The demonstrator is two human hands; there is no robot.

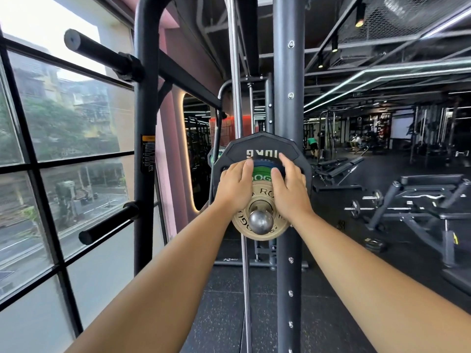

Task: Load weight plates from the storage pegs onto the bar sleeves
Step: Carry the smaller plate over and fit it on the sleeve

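A steel peg (260, 221) with a rounded chrome end points toward me and carries a stack of plates. At the front sits a small tan plate (254, 231), behind it a green plate (262, 174) and a blue plate (265, 164), and at the back a large black 10 kg plate (260, 146). My left hand (235, 186) lies on the left of the stack with fingers reaching over the green plate's edge. My right hand (289, 188) lies on the right, fingers curled over the small plates' rims.
The black rack upright (289, 98) stands right behind the plates. Two bare black pegs (102, 50) (107, 225) stick out of a curved frame post (145, 149) on the left, by the windows. Benches and dumbbells (418, 200) stand on the dark rubber floor at right.
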